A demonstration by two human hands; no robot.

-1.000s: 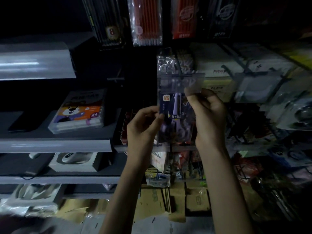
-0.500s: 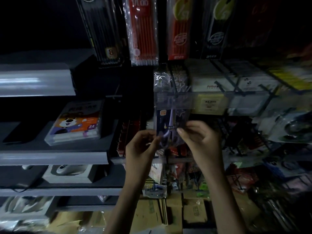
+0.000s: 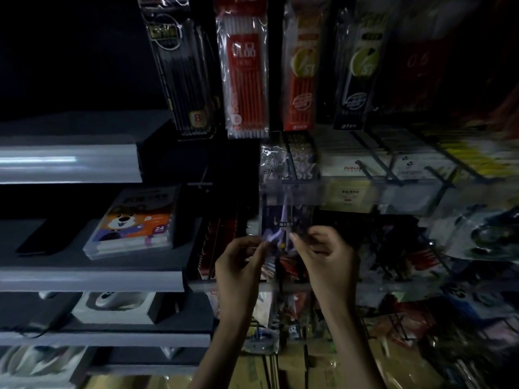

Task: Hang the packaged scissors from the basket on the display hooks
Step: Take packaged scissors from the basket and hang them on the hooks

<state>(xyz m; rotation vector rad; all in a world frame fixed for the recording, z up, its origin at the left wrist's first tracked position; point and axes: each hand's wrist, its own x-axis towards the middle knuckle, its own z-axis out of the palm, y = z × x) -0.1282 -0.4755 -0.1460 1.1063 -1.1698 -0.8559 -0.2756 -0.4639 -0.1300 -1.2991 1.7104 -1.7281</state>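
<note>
A clear packet of purple scissors (image 3: 283, 220) hangs in front of the dark display, its top under a translucent price strip (image 3: 292, 193). My left hand (image 3: 238, 265) pinches the packet's lower left edge. My right hand (image 3: 325, 256) pinches its lower right edge with curled fingers. The hook that carries the packet is hidden behind the strip. The basket is out of view.
Packs of pencils (image 3: 245, 68) and pens (image 3: 302, 66) hang above. Grey shelves (image 3: 92, 279) at the left hold a marker box (image 3: 137, 220) and a boxed mouse (image 3: 115, 304). Wire hooks (image 3: 393, 167) with packets fill the right. Cardboard boxes (image 3: 295, 369) stand below.
Both hands slid down from the packet's upper part to its lower edges. The view tilted up, so the shelves and hands sit lower in the frame.
</note>
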